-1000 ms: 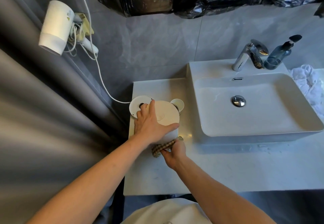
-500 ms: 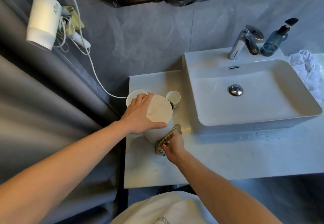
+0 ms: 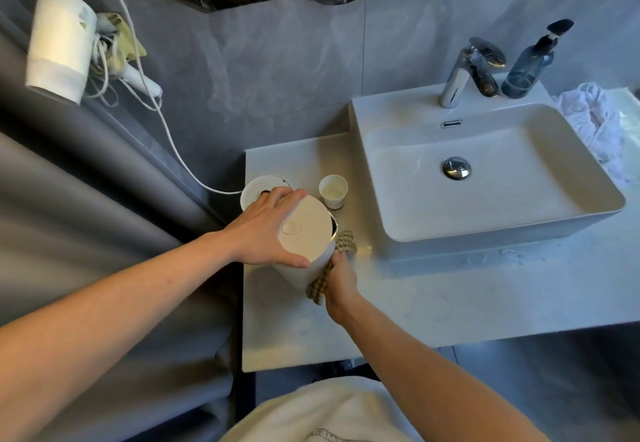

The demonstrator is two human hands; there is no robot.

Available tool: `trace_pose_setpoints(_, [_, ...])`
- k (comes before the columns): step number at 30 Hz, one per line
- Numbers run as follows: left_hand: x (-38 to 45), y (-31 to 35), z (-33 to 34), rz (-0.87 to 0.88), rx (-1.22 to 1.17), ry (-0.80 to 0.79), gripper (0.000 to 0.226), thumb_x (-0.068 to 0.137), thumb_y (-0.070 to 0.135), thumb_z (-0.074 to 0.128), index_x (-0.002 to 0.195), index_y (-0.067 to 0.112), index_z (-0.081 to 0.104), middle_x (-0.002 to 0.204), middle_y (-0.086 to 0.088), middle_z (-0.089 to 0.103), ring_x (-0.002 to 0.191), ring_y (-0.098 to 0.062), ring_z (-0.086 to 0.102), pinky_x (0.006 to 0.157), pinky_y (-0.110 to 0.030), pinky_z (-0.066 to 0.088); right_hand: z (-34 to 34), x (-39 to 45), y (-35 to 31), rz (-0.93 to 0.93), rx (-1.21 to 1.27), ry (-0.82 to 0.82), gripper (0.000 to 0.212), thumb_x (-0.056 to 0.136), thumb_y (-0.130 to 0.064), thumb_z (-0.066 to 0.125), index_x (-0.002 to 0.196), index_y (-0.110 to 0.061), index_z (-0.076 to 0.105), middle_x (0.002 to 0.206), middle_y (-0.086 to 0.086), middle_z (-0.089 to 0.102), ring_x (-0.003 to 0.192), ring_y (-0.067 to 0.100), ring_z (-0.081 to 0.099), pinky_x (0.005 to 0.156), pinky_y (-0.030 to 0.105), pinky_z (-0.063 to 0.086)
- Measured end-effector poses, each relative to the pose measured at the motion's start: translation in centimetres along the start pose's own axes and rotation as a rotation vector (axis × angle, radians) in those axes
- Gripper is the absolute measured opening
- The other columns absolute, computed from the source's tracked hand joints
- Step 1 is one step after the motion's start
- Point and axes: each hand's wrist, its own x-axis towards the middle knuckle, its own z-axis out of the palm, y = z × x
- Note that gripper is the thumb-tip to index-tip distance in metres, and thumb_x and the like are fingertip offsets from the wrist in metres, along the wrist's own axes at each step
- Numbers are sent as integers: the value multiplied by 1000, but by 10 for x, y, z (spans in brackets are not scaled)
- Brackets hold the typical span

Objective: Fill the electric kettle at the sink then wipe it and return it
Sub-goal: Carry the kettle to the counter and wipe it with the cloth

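Observation:
The white electric kettle (image 3: 306, 230) stands on the counter left of the sink (image 3: 491, 178), its lid closed. My left hand (image 3: 266, 230) grips the kettle's top rim from the left. My right hand (image 3: 341, 277) presses a checked brown cloth (image 3: 327, 272) against the kettle's right side, low down. Behind the kettle lies its round white base (image 3: 254, 187), partly hidden by my left hand, with a white cord running up the wall.
A small paper cup (image 3: 333, 190) stands just behind the kettle. The chrome faucet (image 3: 460, 74) and a blue pump bottle (image 3: 530, 64) sit behind the basin. A white towel (image 3: 595, 119) lies at the right. A hair dryer (image 3: 60, 43) hangs on the left wall.
My right hand has slid the cloth around the kettle's lower side from the front toward the right. My left hand keeps its hold on the top. The camera view shifted.

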Motion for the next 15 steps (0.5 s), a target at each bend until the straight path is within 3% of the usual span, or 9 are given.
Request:
trace_pose_setpoints(1, [0,0,-1,2,3,-4,130,49,84,74,154,41,10,156,9,18,143,-22,26,116,-47,34,-1,3,-1,23,-37,21,40,108,-31,32,124,-8,60,110,22,67,86,29,63,68,35,48])
trace_pose_setpoints(3, [-1,1,-2,8,13,-15,130,49,83,74,154,41,9,156,10,17,143,-22,25,116,-47,35,-6,9,-5,64,-60,30,42,108,-25,33,129,-1,60,117,31,66,92,36,64,79,40,53])
trace_pose_setpoints(5, [-1,1,-2,12,13,-19,130,50,83,75,154,42,9,156,11,16,143,-21,25,116,-46,34,-10,8,-7,27,-55,-7,38,107,-19,36,134,-5,58,134,24,63,103,25,61,93,39,50])
trace_pose_setpoints(7, [-2,0,-3,26,13,-18,129,50,81,75,154,42,9,156,12,16,143,-20,25,116,-45,34,-10,1,-7,-67,-61,-60,37,109,-18,36,139,-15,58,138,12,64,119,20,59,108,40,46])
trace_pose_setpoints(9, [-2,-1,-4,52,29,-19,128,50,80,76,153,42,10,155,12,17,142,-20,25,117,-43,32,-10,-12,-7,-158,-50,-112,36,110,-19,38,138,-22,60,135,3,66,124,17,58,105,34,45])
trace_pose_setpoints(12, [-1,-4,-5,89,61,-40,130,49,82,75,153,42,9,155,12,18,142,-20,25,118,-44,29,-14,-26,-11,-256,-81,-130,34,109,-19,39,127,-26,67,121,-4,71,111,11,61,97,32,45])
trace_pose_setpoints(15, [-1,-4,-5,93,75,-52,131,49,82,74,154,42,7,155,12,17,142,-20,24,118,-45,28,-17,-13,-12,-322,-143,-26,29,108,-19,41,102,-21,69,96,-2,71,93,16,61,82,34,48])
